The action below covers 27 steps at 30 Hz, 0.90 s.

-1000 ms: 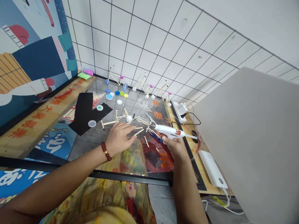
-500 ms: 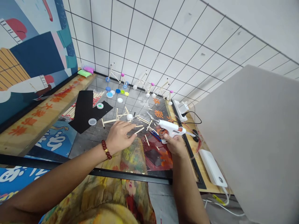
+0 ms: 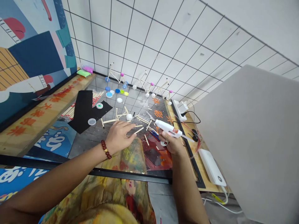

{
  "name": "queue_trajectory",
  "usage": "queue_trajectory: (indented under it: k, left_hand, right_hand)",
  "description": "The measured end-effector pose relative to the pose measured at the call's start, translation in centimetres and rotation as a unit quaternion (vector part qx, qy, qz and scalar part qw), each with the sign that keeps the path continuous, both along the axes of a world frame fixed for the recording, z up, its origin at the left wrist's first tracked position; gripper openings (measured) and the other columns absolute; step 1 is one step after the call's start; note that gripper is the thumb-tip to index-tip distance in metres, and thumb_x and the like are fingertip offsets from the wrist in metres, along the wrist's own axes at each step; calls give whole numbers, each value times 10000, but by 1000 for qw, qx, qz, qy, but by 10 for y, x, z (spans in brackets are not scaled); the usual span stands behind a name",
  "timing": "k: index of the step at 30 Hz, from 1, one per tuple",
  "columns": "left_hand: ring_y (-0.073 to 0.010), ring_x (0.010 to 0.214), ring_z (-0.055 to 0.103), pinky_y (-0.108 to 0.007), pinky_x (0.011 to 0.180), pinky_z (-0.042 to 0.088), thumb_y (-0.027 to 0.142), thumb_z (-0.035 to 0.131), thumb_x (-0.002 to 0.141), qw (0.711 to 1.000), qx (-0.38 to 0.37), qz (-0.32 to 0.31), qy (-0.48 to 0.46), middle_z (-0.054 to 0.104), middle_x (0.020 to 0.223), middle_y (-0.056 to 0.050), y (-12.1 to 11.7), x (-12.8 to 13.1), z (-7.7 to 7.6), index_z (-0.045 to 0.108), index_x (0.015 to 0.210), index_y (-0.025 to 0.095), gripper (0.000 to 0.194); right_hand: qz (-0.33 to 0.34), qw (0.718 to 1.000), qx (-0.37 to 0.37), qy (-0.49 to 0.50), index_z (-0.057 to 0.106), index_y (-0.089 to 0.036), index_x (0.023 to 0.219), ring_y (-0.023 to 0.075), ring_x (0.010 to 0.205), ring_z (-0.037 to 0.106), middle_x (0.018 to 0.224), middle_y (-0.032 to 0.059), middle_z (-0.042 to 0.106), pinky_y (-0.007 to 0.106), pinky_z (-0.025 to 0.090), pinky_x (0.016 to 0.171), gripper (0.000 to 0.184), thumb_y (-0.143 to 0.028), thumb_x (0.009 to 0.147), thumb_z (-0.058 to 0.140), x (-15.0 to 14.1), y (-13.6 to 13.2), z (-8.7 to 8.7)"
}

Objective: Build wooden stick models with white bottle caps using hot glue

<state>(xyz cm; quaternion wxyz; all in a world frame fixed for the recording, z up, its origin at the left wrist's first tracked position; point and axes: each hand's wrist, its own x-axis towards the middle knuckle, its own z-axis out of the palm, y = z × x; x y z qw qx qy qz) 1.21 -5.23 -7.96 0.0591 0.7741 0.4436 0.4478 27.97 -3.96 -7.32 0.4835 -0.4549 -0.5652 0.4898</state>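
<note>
My right hand (image 3: 171, 141) is wrapped around the grip of a white hot glue gun (image 3: 167, 127), with a finger near the trigger. A clear glue stick (image 3: 187, 137) pokes out of the gun's back end, and its nozzle points left. On the glass tabletop, my left hand (image 3: 120, 137) lies with fingers stretched and the thumb apart. Beyond its fingertips is a frame of wooden sticks (image 3: 110, 120) beside a white round piece (image 3: 129, 117). Loose wooden sticks (image 3: 139, 130) lie just right of the thumb; whether it touches them, I cannot tell.
Stick models (image 3: 143, 82) with caps and pink balls stand along the tiled wall. Bottle caps (image 3: 109, 94), black sheets (image 3: 82, 107) and packaged sticks (image 3: 97, 98) lie at left. A power strip (image 3: 178, 107), cables and a white box (image 3: 211, 168) sit at right.
The glue gun has tilted, its back end dropping and shifting slightly left along with my right hand. My left hand and the stick frame look unmoved.
</note>
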Motion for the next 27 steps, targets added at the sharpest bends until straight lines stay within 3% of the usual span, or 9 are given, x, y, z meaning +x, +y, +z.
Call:
queue_trajectory:
  k: [6, 9, 13, 20, 27]
  left_hand:
    - [-264, 893, 708, -440, 833, 532, 205, 733, 770, 1000, -10, 7, 9, 778, 971, -65, 0, -1, -1, 722, 1012, 189, 242]
    - [-261, 898, 708, -442, 845, 532, 213, 730, 777, 1000, -17, 9, 11, 778, 980, -63, 0, -1, -2, 725, 1017, 193, 241]
    - [-267, 898, 710, -447, 843, 531, 205, 728, 775, 1000, -19, 12, 15, 778, 977, -70, 1, -1, -2, 730, 1014, 190, 239]
    - [-261, 877, 714, -445, 832, 530, 197, 710, 779, 1000, -10, 4, 11, 782, 961, -64, 1, -1, 0, 740, 1000, 196, 223]
    - [-261, 878, 717, -445, 834, 533, 194, 705, 773, 1000, -1, 5, 12, 786, 966, -63, 1, -1, -1, 741, 1000, 193, 230]
  right_hand:
    - [-31, 995, 19, -88, 625, -234, 1008, 139, 628, 518, 784, -11, 619, 240, 388, 529, 452, -534, 714, 791, 2, -3, 0]
    - [-11, 996, 31, -81, 615, -233, 982, 144, 629, 527, 757, -16, 619, 246, 404, 554, 454, -551, 707, 789, 0, -5, 2]
    - [-39, 995, 48, -77, 583, -238, 914, 125, 587, 492, 729, -38, 586, 228, 371, 514, 488, -530, 628, 850, -5, -8, 7]
    - [-27, 998, 25, -46, 475, -250, 846, 114, 518, 488, 645, -62, 583, 212, 358, 468, 593, -515, 537, 907, -15, -13, 14]
    - [-29, 999, 31, -28, 464, -249, 842, 113, 542, 513, 660, -74, 567, 213, 387, 498, 588, -425, 528, 929, -12, -9, 10]
